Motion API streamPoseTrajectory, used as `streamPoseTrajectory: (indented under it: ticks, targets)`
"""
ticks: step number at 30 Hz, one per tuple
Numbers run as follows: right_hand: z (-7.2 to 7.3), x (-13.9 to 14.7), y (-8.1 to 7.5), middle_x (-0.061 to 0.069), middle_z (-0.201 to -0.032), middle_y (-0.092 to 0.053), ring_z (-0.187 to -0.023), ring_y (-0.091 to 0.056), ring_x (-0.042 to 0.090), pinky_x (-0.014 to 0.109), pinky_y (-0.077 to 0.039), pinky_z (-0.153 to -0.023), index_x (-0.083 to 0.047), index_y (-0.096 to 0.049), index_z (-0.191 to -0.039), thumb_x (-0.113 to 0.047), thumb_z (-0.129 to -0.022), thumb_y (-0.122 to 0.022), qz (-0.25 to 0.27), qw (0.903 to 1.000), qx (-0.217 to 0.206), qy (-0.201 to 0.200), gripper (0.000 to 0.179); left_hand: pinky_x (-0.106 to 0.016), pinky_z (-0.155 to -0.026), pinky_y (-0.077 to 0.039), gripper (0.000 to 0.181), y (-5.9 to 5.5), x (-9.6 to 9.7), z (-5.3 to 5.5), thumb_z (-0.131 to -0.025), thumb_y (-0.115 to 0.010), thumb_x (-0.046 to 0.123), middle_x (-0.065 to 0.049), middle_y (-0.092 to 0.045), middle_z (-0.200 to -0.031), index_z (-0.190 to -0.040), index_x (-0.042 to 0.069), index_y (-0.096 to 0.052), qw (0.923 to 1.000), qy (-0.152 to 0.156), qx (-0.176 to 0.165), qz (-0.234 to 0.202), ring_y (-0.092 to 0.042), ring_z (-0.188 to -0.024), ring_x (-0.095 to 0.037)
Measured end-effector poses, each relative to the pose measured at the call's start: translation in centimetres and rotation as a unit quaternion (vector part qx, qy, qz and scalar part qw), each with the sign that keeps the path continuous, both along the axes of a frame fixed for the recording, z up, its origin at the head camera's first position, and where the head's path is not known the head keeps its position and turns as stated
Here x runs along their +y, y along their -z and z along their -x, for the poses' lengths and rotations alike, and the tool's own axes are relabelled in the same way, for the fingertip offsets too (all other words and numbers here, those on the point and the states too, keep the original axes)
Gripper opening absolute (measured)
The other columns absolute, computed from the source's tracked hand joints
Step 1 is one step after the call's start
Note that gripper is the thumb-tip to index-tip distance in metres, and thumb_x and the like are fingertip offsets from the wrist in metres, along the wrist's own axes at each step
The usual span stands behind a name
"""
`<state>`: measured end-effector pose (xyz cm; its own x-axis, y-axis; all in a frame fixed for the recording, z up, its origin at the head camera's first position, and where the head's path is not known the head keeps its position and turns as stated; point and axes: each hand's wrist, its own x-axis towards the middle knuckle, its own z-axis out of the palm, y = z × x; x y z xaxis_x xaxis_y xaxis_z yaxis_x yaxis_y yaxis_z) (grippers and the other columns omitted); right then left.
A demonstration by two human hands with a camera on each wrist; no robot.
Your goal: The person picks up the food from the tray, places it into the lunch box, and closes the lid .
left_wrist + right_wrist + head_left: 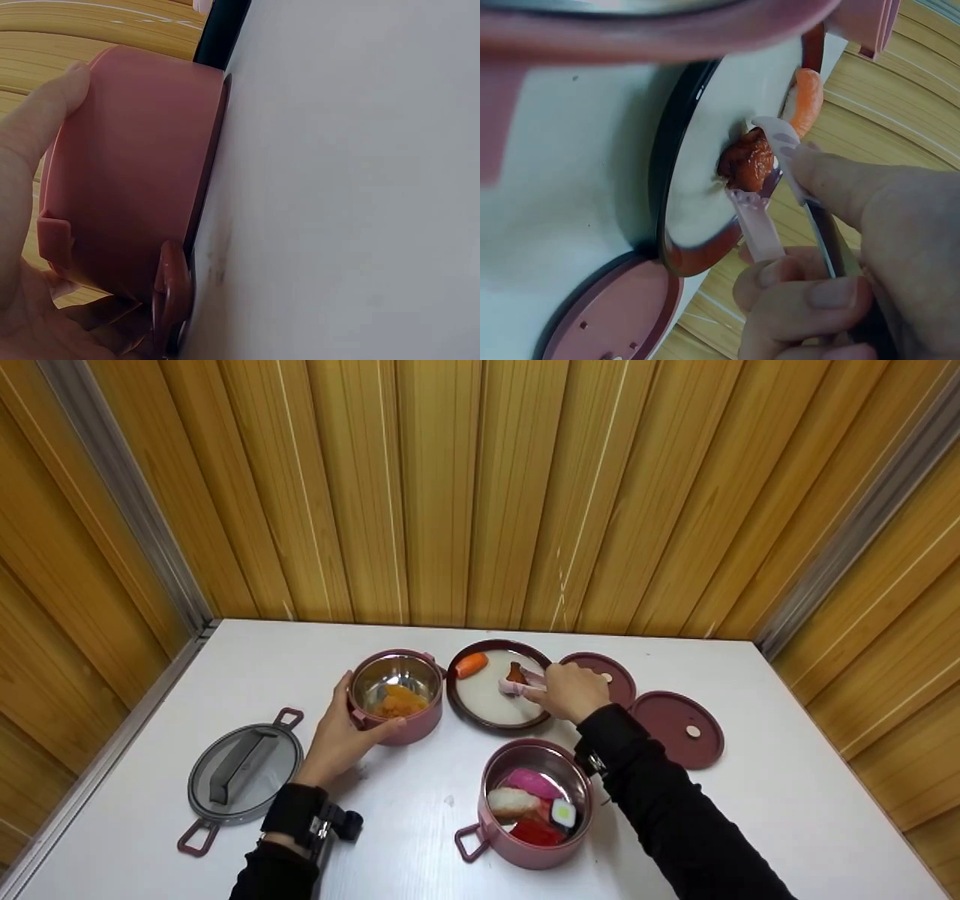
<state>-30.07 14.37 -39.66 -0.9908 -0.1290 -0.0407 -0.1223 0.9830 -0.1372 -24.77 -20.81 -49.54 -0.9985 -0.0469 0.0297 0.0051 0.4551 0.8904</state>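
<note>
The left hand curves round the side of a pink pot, its thumb along the near wall and its fingers about the left side; the pot stands upright on the white table, with orange-yellow food inside its shiny metal bowl; the right hand is curled round pale pink tongs, whose parted tips lie on either side of a glossy brown food piece over the dark-rimmed plate (whether the piece rests on the plate or is just raised, I cannot tell); an orange food piece lies on the same plate, near its left rim; the plate is just beside the gripped pot, to its right; nearer the person stands a second pot, a loop handle on its left, holding a bright pink piece, a whitish piece, a red piece and a white-and-black piece with a yellow-green centre; right of the plate lie two round maroon discs, the farther disc and the nearer disc; a grey see-through lid with two maroon loops lies at the far left, near the left forearm.
</note>
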Motion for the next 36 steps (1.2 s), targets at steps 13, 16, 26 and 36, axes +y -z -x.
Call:
streamPoseTrajectory:
  ticks: [13,16,26,36]
  targets:
    - [0.0,2.4,-0.9,0.012,-0.088,-0.070,-0.085,-0.071,0.034,0.055,-0.056,-0.074,-0.016,-0.056,-0.073,-0.054,-0.100,-0.078,-0.020,0.9995,0.000,-0.024,0.052,-0.063,-0.136,-0.028,0.129,0.0,-0.2,-0.1,-0.090,-0.091,0.049,-0.025,-0.025,-0.182,-0.178,0.009,-0.005,1.0000,0.001,0.002,-0.004,-0.029,-0.168,-0.047]
    - [-0.2,3.0,-1.2,0.018,-0.094,-0.076,-0.091,-0.075,0.040,0.059,-0.060,-0.080,-0.015,-0.056,-0.074,-0.055,-0.100,-0.077,-0.024,0.9993,0.004,-0.027,0.052,-0.062,-0.136,-0.028,0.129,0.0,-0.2,-0.1,-0.090,-0.091,0.048,-0.025,-0.025,-0.182,-0.178,0.009,-0.005,1.0000,0.001,0.004,-0.007,-0.030,-0.168,-0.047]
    - [-0.2,4.0,-1.2,0.021,-0.103,-0.078,-0.092,-0.075,0.041,0.062,-0.062,-0.080,-0.012,-0.062,-0.077,-0.055,-0.102,-0.075,-0.022,0.9994,-0.006,-0.024,0.050,-0.063,-0.135,-0.030,0.128,0.0,-0.2,-0.1,-0.090,-0.091,0.049,-0.025,-0.026,-0.181,-0.178,0.008,-0.007,1.0000,-0.001,0.005,0.001,-0.032,-0.167,-0.046]
    - [0.1,3.7,0.0,0.016,-0.094,-0.074,-0.090,-0.075,0.038,0.059,-0.059,-0.078,-0.017,-0.053,-0.074,-0.057,-0.102,-0.073,-0.002,0.9998,0.011,-0.014,0.053,-0.064,-0.135,-0.029,0.129,-0.1,-0.1,-0.3,-0.090,-0.091,0.050,-0.026,-0.027,-0.181,-0.178,0.009,-0.007,1.0000,-0.003,-0.002,-0.003,-0.032,-0.167,-0.047]
